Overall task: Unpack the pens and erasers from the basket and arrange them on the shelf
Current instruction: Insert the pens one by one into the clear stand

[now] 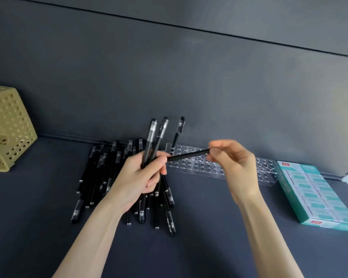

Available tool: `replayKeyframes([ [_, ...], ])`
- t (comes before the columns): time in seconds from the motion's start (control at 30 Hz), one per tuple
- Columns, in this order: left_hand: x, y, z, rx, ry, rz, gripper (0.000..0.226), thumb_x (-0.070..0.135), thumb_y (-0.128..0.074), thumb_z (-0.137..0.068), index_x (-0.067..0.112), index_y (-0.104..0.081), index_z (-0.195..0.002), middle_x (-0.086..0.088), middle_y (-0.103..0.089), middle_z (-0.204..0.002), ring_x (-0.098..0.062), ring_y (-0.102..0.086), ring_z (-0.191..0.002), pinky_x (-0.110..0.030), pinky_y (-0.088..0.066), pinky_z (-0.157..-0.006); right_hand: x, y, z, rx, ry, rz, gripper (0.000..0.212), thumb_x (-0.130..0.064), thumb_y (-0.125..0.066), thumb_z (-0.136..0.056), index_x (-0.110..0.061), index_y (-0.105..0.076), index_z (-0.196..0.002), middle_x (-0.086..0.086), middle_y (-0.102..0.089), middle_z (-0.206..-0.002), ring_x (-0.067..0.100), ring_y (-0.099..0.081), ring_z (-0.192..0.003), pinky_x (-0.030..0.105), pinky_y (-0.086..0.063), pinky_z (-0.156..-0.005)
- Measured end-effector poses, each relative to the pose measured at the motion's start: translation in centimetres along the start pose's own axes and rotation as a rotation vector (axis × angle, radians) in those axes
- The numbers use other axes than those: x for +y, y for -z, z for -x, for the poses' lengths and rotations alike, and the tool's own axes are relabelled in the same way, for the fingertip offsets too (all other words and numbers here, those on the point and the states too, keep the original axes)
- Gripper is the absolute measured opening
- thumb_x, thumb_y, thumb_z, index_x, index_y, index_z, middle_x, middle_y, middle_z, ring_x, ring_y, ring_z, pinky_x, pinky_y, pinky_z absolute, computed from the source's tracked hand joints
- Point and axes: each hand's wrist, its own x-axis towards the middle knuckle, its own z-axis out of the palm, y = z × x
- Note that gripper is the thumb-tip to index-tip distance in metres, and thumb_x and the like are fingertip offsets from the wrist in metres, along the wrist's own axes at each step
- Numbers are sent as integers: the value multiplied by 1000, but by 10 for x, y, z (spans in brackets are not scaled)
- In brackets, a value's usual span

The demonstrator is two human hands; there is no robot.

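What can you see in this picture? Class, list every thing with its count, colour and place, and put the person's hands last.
Basket: one, yellow, perforated, tipped on its side, far left of shelf.
Loose pens: a pile, too many to count, black, shelf centre.
Pen holder: one, clear, many holes, along the back wall.
Standing pen: one, black, in the holder's left end.
Eraser box: one, teal and white, right of holder.
Shelf: one, dark grey.
Left hand: grips two upright black pens.
Right hand: pinches one black pen.

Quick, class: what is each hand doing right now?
Left hand: closed around a few pens.
Right hand: pinching one pen at its end.
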Motion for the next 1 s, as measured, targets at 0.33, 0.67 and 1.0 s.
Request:
replayKeyframes([
  [0.33, 0, -8, 0, 165, -100, -161, 16, 16, -64, -89, 18, -59, -105, -4, -57, -61, -6, -34, -38, -16, -27, -37, 6, -17, 10, -412, 177, 619, 9, -15, -72, -81, -24, -72, -83, -9, -63, -73, 7, -52, -72, 17, -43, -70],
  [0.67, -9, -19, 1, 120, 22, -129, 25, 37, -73, -74, 13, -65, -79, 8, -33, -48, -8, -26, -38, -17, -21, -37, 3, -21, 10, -222, -67, -114, 17, 8, -57, -86, -5, -50, -95, 12, -64, -86, 22, -67, -74, 25, -55, -68],
  [1.0, -12, -15, 0, 136, 29, -290, 28, 22, -76, -77, 16, -56, -58, 10, -34, -44, -7, -31, -36, -16, -26, -36, 5, -22, -6, -3, 0, -236, 6, -6, -59, -90, -10, -58, -94, -2, -71, -82, 17, -68, -73, 25, -55, -65],
])
